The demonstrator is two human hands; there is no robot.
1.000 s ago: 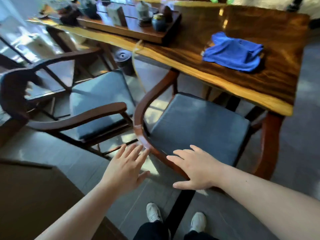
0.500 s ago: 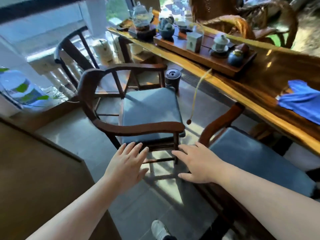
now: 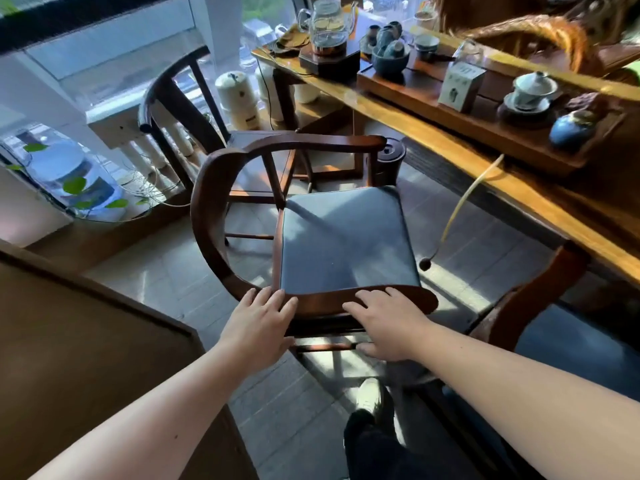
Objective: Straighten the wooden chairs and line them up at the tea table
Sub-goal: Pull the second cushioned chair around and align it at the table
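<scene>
A wooden armchair with a curved back and a blue-grey cushion stands turned sideways to the tea table. My left hand and my right hand lie flat on its near armrest, fingers spread and not curled round it. A second cushioned armchair sits at the right, tucked against the table edge. A third, darker chair stands at the far end by the window.
On the table, a tea tray holds a glass kettle, cups and a blue jar. A thin hose hangs from the table edge. A black bin is under the table; a brown cabinet is at my left.
The view has swung left from the right-hand chair to the middle one. Both hands moved forward and now rest on the middle chair's near armrest.
</scene>
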